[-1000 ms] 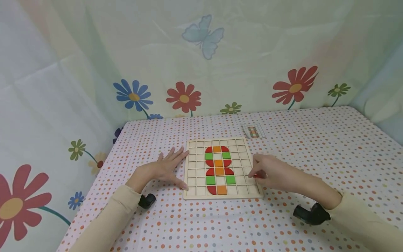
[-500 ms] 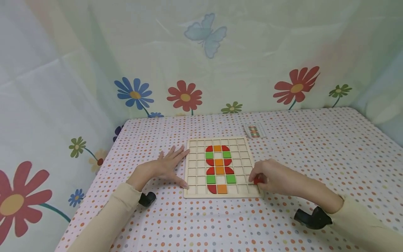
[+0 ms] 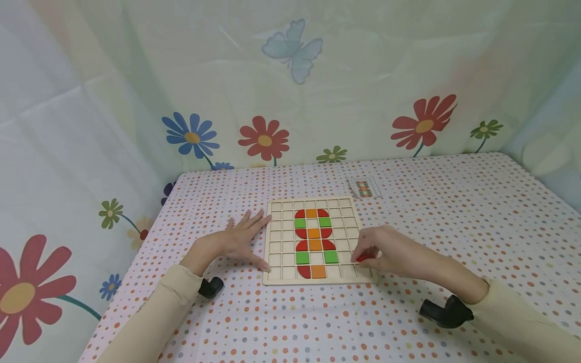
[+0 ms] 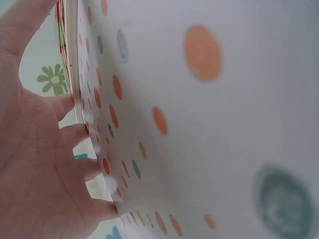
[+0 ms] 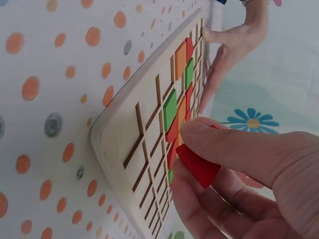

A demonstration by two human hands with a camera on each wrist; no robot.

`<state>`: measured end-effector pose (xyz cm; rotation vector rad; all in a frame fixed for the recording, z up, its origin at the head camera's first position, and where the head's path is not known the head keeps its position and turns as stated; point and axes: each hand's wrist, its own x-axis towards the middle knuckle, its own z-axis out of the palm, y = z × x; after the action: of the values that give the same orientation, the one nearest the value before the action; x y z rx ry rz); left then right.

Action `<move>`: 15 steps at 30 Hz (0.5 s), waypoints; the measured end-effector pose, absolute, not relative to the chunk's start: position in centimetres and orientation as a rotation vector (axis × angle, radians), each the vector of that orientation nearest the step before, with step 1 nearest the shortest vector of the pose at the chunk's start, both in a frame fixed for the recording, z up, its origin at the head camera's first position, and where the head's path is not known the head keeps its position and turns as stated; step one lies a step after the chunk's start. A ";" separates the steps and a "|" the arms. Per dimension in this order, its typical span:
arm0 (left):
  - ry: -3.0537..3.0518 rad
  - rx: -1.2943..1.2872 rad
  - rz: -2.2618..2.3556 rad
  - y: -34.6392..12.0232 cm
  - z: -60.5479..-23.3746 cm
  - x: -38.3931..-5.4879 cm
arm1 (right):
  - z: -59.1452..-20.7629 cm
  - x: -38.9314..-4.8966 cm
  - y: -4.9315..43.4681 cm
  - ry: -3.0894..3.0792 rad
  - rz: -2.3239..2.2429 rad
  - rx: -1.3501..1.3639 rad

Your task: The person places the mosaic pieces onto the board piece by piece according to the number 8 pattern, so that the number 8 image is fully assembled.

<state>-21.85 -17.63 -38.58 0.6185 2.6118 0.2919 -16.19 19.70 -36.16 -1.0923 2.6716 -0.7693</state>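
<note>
A wooden grid board (image 3: 281, 262) lies on the dotted cloth, its middle columns filled with red quarter-round, orange and green square tiles in a figure-eight shape. Over the board's lower right edge, my right hand (image 3: 386, 249) pinches a red tile (image 5: 199, 165) between thumb and fingers. The right wrist view shows this tile tilted, partly covered by the thumb. My left hand (image 3: 238, 242) lies with spread fingers at the board's left edge, thumb and fingertips at the frame. An orange tile (image 3: 318, 271) sits in the bottom tile row, beside a red quarter-round tile (image 3: 304, 272) on its left.
A small card (image 3: 364, 188) with a printed tile pattern lies behind the board's top right corner. The dotted tablecloth (image 3: 290, 322) covers the table. A flowered curtain (image 3: 363, 75) hangs behind its far edge.
My right hand has shifted slightly left over the board's right edge, turning the red tile between its fingers. My left hand stays at the board's left edge.
</note>
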 end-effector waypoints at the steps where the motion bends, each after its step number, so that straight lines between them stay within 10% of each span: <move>1: 2.611 0.621 0.298 -17.6 -38.6 -21.8 | -35.6 -15.9 19.3 2.672 -0.769 -1.075; 15: 2.608 0.628 0.303 -17.7 -38.5 -21.8 | -34.2 -15.0 16.6 2.561 -0.969 -1.058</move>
<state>-21.77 -17.67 -38.55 0.6278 2.6083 0.3034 -15.05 16.59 -34.20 -1.0581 2.5612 -0.9689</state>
